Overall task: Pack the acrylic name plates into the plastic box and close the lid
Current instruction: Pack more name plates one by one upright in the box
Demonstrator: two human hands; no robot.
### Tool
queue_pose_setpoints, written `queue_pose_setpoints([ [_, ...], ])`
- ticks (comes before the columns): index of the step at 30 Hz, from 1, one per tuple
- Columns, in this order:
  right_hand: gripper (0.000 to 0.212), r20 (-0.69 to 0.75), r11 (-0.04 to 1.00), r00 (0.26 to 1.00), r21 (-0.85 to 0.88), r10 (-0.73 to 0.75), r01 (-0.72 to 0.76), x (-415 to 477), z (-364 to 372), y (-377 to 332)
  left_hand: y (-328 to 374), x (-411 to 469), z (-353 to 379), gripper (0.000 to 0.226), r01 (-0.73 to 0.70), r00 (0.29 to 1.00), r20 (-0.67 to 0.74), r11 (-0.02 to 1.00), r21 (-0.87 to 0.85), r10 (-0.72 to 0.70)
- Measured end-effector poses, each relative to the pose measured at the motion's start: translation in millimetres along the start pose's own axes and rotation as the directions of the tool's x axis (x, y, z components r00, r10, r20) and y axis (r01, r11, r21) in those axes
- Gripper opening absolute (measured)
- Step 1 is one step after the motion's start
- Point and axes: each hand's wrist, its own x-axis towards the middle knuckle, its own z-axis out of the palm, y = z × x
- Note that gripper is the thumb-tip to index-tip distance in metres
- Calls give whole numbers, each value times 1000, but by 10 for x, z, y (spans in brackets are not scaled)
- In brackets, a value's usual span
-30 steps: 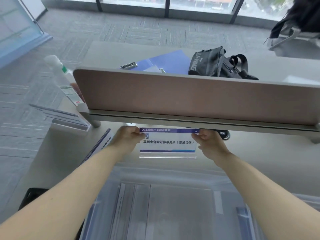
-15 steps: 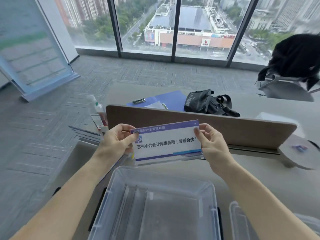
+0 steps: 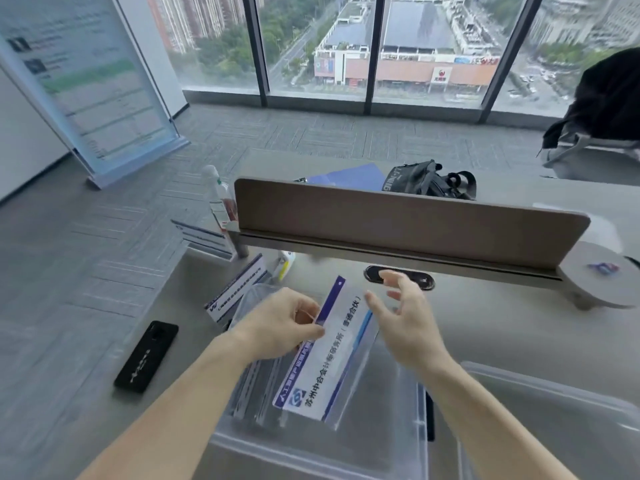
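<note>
- Head view: our left hand [image 3: 280, 323] pinches the upper long edge of the acrylic name plate [image 3: 332, 355], which hangs tilted above the open plastic box [image 3: 398, 455] just below both hands
- Our right hand [image 3: 405, 323] is open, fingers spread, just beside the plate's far edge; whether it touches is hard to tell through the blur
- More clear plates seem to lie already in the box under our left hand, though the blur leaves the count unclear
- Beyond our left hand another name plate [image 3: 239, 292] waits on the bench [image 3: 502, 327], a further one [image 3: 204, 237] stands farther out, and a phone [image 3: 145, 355] lies left of our forearm
- The lid [image 3: 554, 420] rests right of our right forearm, not yet on
- Risk, as we judge it: a one-handed pinch on smooth acrylic could slip, so the plate drops skewed, knocks the ones beneath, or catches the box rim and later blocks the lid
</note>
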Motion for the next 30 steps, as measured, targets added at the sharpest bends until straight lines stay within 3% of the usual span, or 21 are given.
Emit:
queue_pose_setpoints([
  [2,49,45,976,980,92,196,-200,-142,260,247,-174,88,145,14,91,996,-25,994,58,-90],
  [5,44,111,903,912,135,395,-408,-221,671,540,-446,294,308,7,246,969,-5,969,17,-246],
  [10,45,256,690,706,162,661,-705,-156,1361,1090,-845,594,701,16,328,944,-65,942,75,-324],
  [14,13,218,700,706,119,674,-704,-118,1642,1373,-1088,711,1019,40,314,948,-129,918,240,-290],
  [17,27,189,700,701,84,687,-709,-89,1800,1530,-1191,755,1159,45,304,952,-133,913,274,-277],
  [20,23,181,689,701,133,690,-712,-61,1933,1625,-1238,790,1229,40,296,952,-152,924,243,-265],
  [25,55,216,685,705,171,675,-708,-23,2176,1662,-1333,812,1199,35,305,946,-193,916,261,-260],
  [26,51,231,684,710,190,666,-704,-22,2206,1658,-1345,809,1176,33,304,947,-196,911,277,-256],
  [28,19,240,693,723,209,648,-690,-34,2229,1607,-1362,807,1151,27,299,948,-208,904,307,-243],
  [30,30,232,680,714,219,660,-700,-34,2247,1629,-1367,807,1168,21,297,946,-227,898,324,-231],
])
